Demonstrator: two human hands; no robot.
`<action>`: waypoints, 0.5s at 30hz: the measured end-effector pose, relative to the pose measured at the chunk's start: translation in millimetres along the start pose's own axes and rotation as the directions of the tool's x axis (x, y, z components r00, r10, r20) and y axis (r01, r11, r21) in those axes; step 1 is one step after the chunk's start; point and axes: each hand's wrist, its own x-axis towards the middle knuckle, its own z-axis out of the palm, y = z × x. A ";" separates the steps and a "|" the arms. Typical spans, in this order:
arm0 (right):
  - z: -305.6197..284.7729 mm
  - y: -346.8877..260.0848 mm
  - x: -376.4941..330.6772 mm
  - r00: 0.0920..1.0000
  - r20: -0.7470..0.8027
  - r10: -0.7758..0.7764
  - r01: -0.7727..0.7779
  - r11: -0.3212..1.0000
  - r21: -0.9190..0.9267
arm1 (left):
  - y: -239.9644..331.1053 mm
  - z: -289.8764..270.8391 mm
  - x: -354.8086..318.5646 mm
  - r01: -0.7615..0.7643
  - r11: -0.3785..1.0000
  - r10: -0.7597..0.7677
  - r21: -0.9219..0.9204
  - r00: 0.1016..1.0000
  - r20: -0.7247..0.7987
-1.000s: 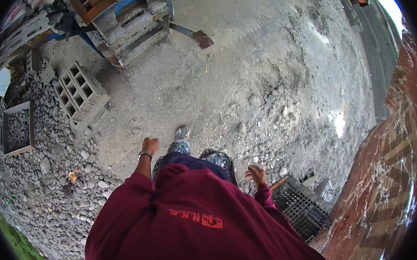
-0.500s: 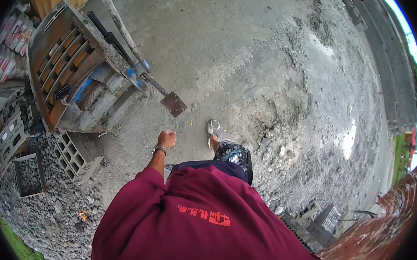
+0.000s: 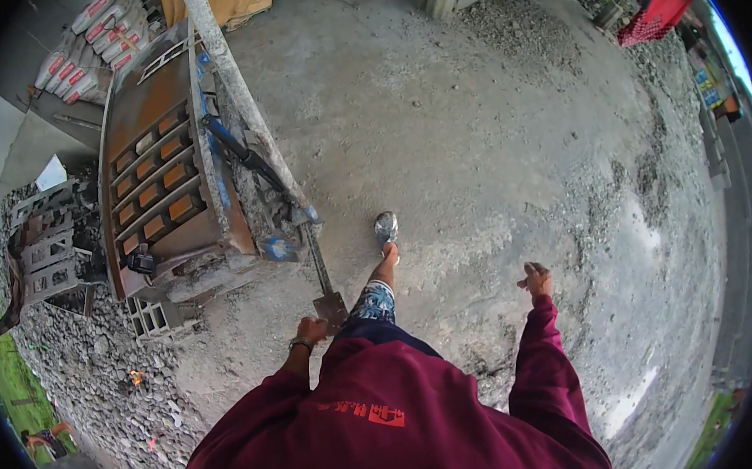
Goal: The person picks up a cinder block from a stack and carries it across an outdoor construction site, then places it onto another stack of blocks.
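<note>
My left hand, with a band at the wrist, hangs low with its fingers curled in; I see nothing in it. Close beside it is a square rusty plate on the end of a metal bar, part of a block-moulding machine on the left. Whether the hand touches the plate, I cannot tell. Out to the right, my right hand is held over the ground, its fingers loosely bent, the thumb apart and nothing visible in it. One foot in a grey-white shoe is ahead of me.
A long pole and a dark lever rise along the machine. Hollow concrete blocks lie by its near end, next to gravel. Stacked sacks stand far left. Red netting hangs far right.
I have stepped forward and the view has turned, bringing the machine and plate nearer. My right hand has come into view on the right. My left hand stays curled.
</note>
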 end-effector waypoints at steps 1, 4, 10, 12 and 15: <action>16.7 -29.5 26.7 0.998 0.005 -0.070 0.070 0.996 -0.055 | 8.5 -4.2 19.3 -0.103 0.981 0.100 0.165 0.995 0.027; 66.7 -83.5 82.2 0.986 0.164 -0.028 0.047 0.992 -0.114 | 69.1 -20.6 90.2 -0.417 0.509 0.404 0.753 0.888 0.219; 133.6 -123.8 150.9 0.756 0.522 0.394 -0.179 0.892 -0.414 | 234.7 -109.7 242.9 -0.114 0.977 0.049 -0.177 0.940 -0.337; 149.9 -129.9 193.9 0.733 0.602 0.317 0.012 0.878 -0.478 | 300.8 -160.9 280.5 -0.134 0.970 0.073 -0.202 0.957 -0.282; 175.8 -111.1 266.0 0.741 0.657 0.140 0.302 0.804 -0.512 | 452.4 -246.8 302.7 -0.204 0.831 0.096 -0.517 0.969 -0.226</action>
